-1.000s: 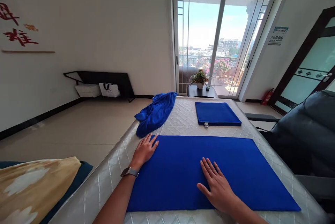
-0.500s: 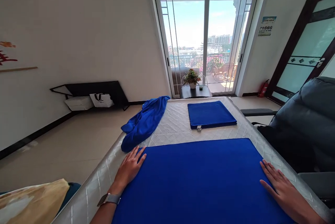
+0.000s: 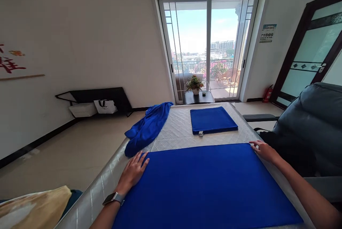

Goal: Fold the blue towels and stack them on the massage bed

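A smooth blue cloth lies flat in front of me on a quilted white mattress. On its far left corner rests my left hand, open with the fingers stretched out; a watch is on that wrist. My right hand is at the far right corner, fingers bent and touching the cloth's edge; whether they pinch it I cannot tell. Beyond lies a neatly folded blue cloth with a white tag. A crumpled blue cloth drapes over the mattress's left edge, close to my left hand.
A dark armchair stands close along the right side. Past the mattress's far end, a small black table holds a potted plant before sliding glass doors. At the lower left is a beige-brown blanket. A black rack leans by the left wall.
My right hand has moved forward from the cloth's right edge to its far right corner, its fingers now bent. The left hand stays in place. The view has tilted up slightly.
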`<action>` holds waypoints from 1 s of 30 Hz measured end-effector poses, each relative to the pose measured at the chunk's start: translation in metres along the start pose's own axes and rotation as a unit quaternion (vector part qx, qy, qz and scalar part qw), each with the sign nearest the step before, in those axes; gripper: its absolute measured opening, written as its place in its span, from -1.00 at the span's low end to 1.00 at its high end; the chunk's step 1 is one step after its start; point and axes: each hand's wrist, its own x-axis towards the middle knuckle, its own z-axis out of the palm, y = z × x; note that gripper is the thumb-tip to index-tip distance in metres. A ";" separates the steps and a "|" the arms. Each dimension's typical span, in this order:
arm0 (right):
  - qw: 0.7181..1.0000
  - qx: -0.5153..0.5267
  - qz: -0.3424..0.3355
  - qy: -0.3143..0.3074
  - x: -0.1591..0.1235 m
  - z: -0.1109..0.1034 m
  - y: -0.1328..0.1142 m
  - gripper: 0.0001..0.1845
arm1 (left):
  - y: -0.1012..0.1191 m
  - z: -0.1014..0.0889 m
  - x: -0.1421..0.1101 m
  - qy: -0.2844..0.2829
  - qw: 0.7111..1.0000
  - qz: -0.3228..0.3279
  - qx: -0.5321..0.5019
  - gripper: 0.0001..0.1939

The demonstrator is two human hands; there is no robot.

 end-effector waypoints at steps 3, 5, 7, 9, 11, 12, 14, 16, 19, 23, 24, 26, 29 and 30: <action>0.999 0.010 -0.030 0.011 0.019 0.010 0.010 -0.45 | 0.007 -0.010 -0.003 -0.019 0.999 0.003 0.033 -0.38; 0.999 0.015 -0.044 0.023 0.023 0.017 0.018 -0.45 | 0.016 -0.021 -0.003 -0.018 0.998 -0.009 0.060 -0.40; 0.998 0.022 -0.049 0.030 0.024 0.020 0.024 -0.47 | 0.035 -0.032 -0.001 -0.004 0.996 -0.031 0.083 -0.44; 0.998 0.027 -0.042 0.034 0.024 0.021 0.027 -0.50 | 0.069 -0.043 0.003 0.015 0.995 -0.042 0.094 -0.47; 0.999 0.025 -0.028 0.038 0.024 0.021 0.026 -0.52 | 0.123 -0.051 0.003 0.029 0.996 -0.011 0.082 -0.49; 0.999 0.023 -0.021 0.039 0.024 0.021 0.026 -0.53 | 0.157 -0.054 0.000 0.030 0.997 0.026 0.060 -0.53; 0.999 0.021 -0.012 0.043 0.024 0.021 0.024 -0.53 | 0.237 -0.055 -0.013 0.014 0.990 0.141 -0.006 -0.60; 0.999 0.021 -0.005 0.046 0.025 0.022 0.024 -0.53 | 0.322 -0.048 -0.034 -0.014 0.958 0.278 -0.068 -0.64; 0.999 0.022 -0.004 0.048 0.026 0.024 0.025 -0.52 | 0.436 -0.023 -0.072 -0.038 0.899 0.416 -0.128 -0.52; 0.999 0.025 -0.011 0.043 0.028 0.025 0.027 -0.53 | 0.533 0.020 -0.106 -0.082 0.845 0.508 -0.144 -0.54; 0.999 0.026 -0.012 0.042 0.028 0.025 0.027 -0.53 | 0.547 0.028 -0.110 -0.081 0.843 0.511 -0.146 -0.57; 0.999 0.027 -0.012 0.041 0.029 0.025 0.028 -0.52 | 0.564 0.038 -0.115 -0.076 0.843 0.510 -0.153 -0.62; 0.999 0.027 -0.009 0.042 0.030 0.025 0.029 -0.54 | 0.572 0.043 -0.115 -0.060 0.843 0.509 -0.165 -0.70; 0.999 0.027 -0.008 0.043 0.031 0.025 0.029 -0.54 | 0.573 0.044 -0.115 -0.053 0.841 0.512 -0.168 -0.73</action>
